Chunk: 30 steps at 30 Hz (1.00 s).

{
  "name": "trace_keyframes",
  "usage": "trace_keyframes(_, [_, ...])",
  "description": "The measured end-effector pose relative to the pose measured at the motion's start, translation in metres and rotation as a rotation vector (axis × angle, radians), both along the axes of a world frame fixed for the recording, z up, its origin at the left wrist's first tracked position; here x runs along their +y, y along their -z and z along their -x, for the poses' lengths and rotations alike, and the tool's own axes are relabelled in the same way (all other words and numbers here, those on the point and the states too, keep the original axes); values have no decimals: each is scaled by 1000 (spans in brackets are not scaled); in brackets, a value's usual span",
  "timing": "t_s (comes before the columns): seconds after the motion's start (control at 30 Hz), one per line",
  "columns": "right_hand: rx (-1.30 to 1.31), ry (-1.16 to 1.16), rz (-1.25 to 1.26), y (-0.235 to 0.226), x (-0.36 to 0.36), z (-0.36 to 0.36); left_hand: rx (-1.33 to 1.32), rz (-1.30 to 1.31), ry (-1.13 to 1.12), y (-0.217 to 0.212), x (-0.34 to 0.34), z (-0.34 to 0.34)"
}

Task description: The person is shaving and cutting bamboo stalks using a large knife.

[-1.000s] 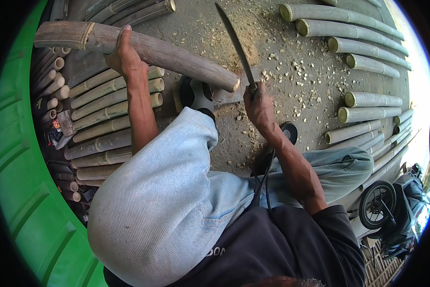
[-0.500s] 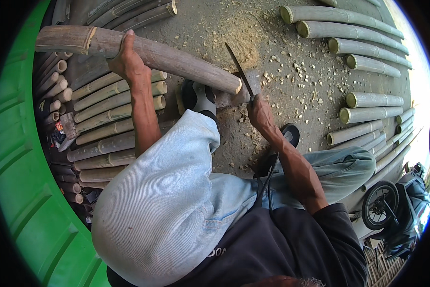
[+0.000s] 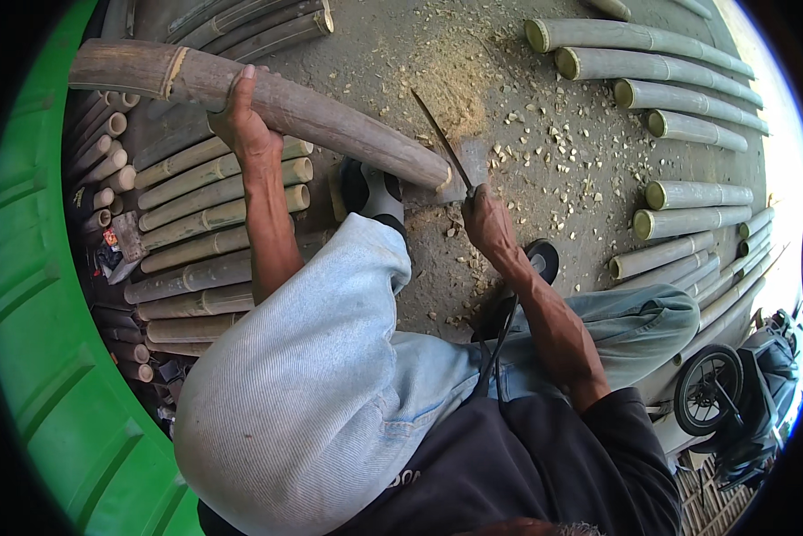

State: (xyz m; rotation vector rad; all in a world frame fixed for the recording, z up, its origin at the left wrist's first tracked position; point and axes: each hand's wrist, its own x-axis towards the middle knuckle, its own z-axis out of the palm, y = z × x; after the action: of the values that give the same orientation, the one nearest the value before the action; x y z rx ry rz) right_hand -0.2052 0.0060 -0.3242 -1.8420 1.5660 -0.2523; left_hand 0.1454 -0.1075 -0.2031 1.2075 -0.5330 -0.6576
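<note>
My left hand (image 3: 248, 129) is wrapped round a thick brown bamboo pole (image 3: 330, 123), which slants from the upper left down toward the middle. The pole's pale cut end rests over a low block (image 3: 475, 159) on the ground. My right hand (image 3: 489, 219) is closed on the handle of a long dark-bladed machete (image 3: 441, 136). Its blade points up and left, close beside the pole's cut end. The handle is mostly hidden in my fist.
Wood chips (image 3: 553, 170) and sawdust (image 3: 460, 94) litter the ground ahead. Bamboo lengths (image 3: 660, 64) lie at the right, with more bamboo (image 3: 227, 192) stacked at the left. A green corrugated panel (image 3: 53, 384) borders the left; a motorbike (image 3: 732, 384) stands at lower right.
The machete blade has tipped slightly further left and down, and my right hand has lowered a little. The bamboo pole, still in my left hand, has shifted slightly.
</note>
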Motion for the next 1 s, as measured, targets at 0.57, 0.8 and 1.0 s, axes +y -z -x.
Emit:
trace_keyframes(0.57, [-124,8,-70,12,11,3,76,-159,-137,-11,-2,-2])
trace_keyframes(0.8, [-293,121,204,-73,-20,-30,94,-42,-212,0,2,-16])
trace_keyframes(1.0, [-26,5,9,15,6,4,-23,20,-188,6,-3,-9])
